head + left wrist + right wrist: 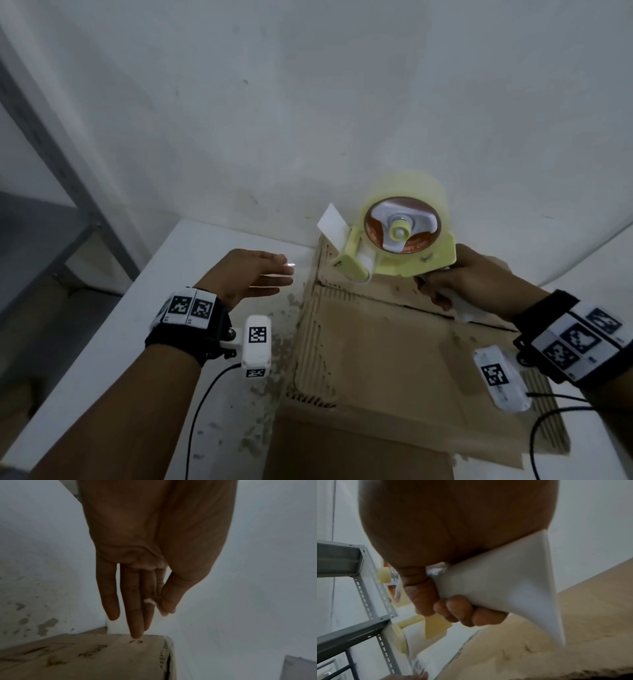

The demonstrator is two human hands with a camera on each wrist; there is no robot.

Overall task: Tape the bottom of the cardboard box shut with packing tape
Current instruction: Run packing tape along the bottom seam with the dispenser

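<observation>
Right hand (472, 274) is gripping the white handle (496, 588) of the yellow tape dispenser (394, 246), holding it over the far edge of the cardboard box (376, 342). Left hand (250, 274) is hovering beside the box, fingers (133, 608) straight, holding nothing. Box is sitting on the white table (120, 325) by the wall.

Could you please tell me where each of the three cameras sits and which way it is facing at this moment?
Head: worn on the head, looking forward and down at the cardboard box on the white table by a wall; both forearms, left hand and right hand show.
Left wrist: looks along the palm and straight fingers toward the box's edge.
Right wrist: looks along the hand curled round the tape dispenser by its white handle, toward a metal shelf.
Shared: all three show the box; head and right wrist show the dispenser.
</observation>
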